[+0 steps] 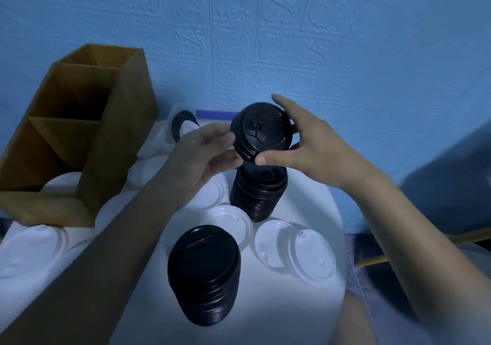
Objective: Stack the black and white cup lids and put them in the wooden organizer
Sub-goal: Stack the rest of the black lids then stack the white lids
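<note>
- Where the white table (318, 211) is curving closest to the viewer, a near stack of black lids (204, 275) is standing upright, domes facing up.
- Just beyond it, loose white lids (295, 249) are lying flat on the tabletop, some overlapping.
- Behind those, a far stack of black lids (259, 196) is standing with a slight lean.
- Just above that stack, a single black lid (261, 130) is hanging tilted, its embossed top facing the camera.
- The left hand (202, 158) is pinching its left rim between the thumb and curled fingertips.
- The right hand (305, 148) is gripping the opposite rim, thumb pressing the lower edge, fingers spreading around the far side.
- Farther left, the wooden organizer (117, 145) is sitting by the blue wall (345, 39), a white lid in its nearest compartment (62, 185) showing.
</note>
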Motion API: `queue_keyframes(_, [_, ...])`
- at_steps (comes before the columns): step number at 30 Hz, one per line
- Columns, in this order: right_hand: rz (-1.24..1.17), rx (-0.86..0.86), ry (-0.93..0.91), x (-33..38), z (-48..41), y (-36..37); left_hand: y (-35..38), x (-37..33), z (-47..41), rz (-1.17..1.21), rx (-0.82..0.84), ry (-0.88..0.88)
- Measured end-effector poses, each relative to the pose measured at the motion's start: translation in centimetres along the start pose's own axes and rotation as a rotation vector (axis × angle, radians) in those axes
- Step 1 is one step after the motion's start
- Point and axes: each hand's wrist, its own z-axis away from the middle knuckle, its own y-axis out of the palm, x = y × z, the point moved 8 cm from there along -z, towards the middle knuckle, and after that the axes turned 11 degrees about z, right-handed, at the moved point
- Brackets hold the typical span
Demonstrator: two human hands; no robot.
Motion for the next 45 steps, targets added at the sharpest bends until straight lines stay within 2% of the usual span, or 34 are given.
queue_keyframes(3, [0.104,0.029,-0.031,0.2,0.1,0.2,0.6,0.2,0.0,-0.036,0.034,-0.017])
queue_keyframes(7, [0.097,0.0,-0.021,0.1,0.3,0.3,0.7,0.3,-0.2,-0.124,0.014,-0.004])
queue_keyframes(10, [-0.147,-0.011,0.033,-1.4,0.3,0.0,0.2,0.1,-0.2,-0.121,-0.013,0.001])
queue_keyframes(13, [-0.35,-0.018,0.184,-6.1,1.3,-0.3,-0.7,0.0,0.0,-0.079,-0.07,-0.001])
queue_keyframes(15, [-0.282,0.005,0.31,-10.3,2.9,0.5,-1.0,0.0,0.2,-0.075,-0.09,0.002])
queue_keyframes(19, [0.081,0.198,0.472,-15.0,6.0,5.0,-1.4,0.3,0.3,-0.071,-0.111,-0.007])
queue_keyframes(22, [0.151,0.197,0.438,-14.9,6.1,6.7,-1.6,0.5,0.2,-0.077,-0.119,-0.011])
queue_keyframes(26, [0.058,0.254,0.419,-15.3,5.5,7.0,-1.9,0.6,0.2,-0.077,-0.119,-0.012])
queue_keyframes(28, [-0.055,0.087,0.399,-14.5,4.8,4.2,-1.9,0.5,0.2,-0.076,-0.119,-0.008])
queue_keyframes(30, [-0.187,-0.085,0.271,-11.4,3.5,1.3,-1.8,0.5,0.1,-0.099,-0.115,-0.001])
queue_keyframes(32, [-0.284,-0.068,0.09,-6.3,2.3,0.4,-1.5,0.5,0.0,-0.118,-0.1,-0.005])
queue_keyframes(33, [-0.25,-0.026,0.008,-3.8,1.9,0.4,-1.3,0.6,-0.1,-0.117,-0.092,-0.007])
queue_keyframes(36, [0.059,0.075,-0.141,0.3,1.1,1.3,-0.6,0.7,-0.3,-0.125,-0.063,-0.026])
queue_keyframes(39, [0.203,0.062,-0.146,0.6,1.0,1.2,0.0,0.6,-0.3,-0.169,-0.024,-0.015])
queue_keyframes(42, [0.097,0.025,-0.022,-1.6,1.3,0.9,-0.8,-0.1,-0.3,-0.441,-0.058,0.139])
queue_keyframes(45, [0.004,0.062,0.112,-4.3,1.8,1.0,-1.4,1.7,0.0,-0.647,-0.002,0.084])
